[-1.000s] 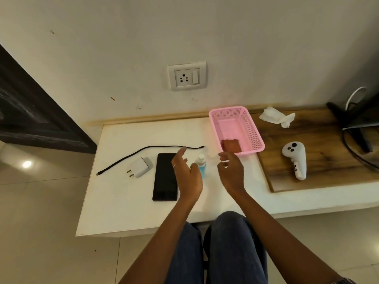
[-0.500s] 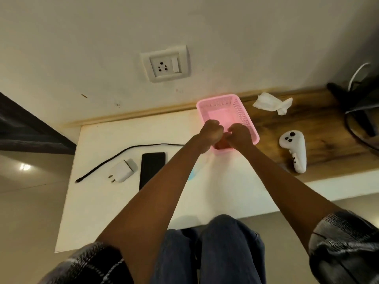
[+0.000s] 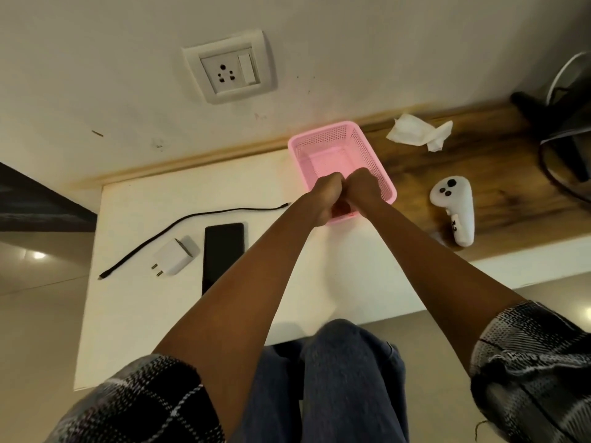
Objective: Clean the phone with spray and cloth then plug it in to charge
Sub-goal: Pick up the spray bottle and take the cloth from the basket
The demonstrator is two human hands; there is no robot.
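My left hand (image 3: 323,196) and my right hand (image 3: 364,187) are side by side inside the pink basket (image 3: 323,131), fingers curled down onto a brown cloth (image 3: 340,210); only a sliver of it shows between my wrists. The black phone (image 3: 224,251) lies face up on the white table (image 3: 134,314), its lower right part covered by my left forearm. A white charger plug (image 3: 176,255) sits just left of the phone, and a black cable (image 3: 192,219) curves behind them. The wall socket (image 3: 228,71) is above. My left arm hides the spray bottle.
A crumpled white tissue (image 3: 419,134) and a white controller (image 3: 454,212) lie on the wooden board (image 3: 505,174) to the right of the basket. A dark stand with cables (image 3: 569,123) is at the far right edge. My knees are below the table's front edge.
Both hands went from hovering open near the spray bottle into the basket and closed on the cloth. My head has leaned forward, so the view is closer.
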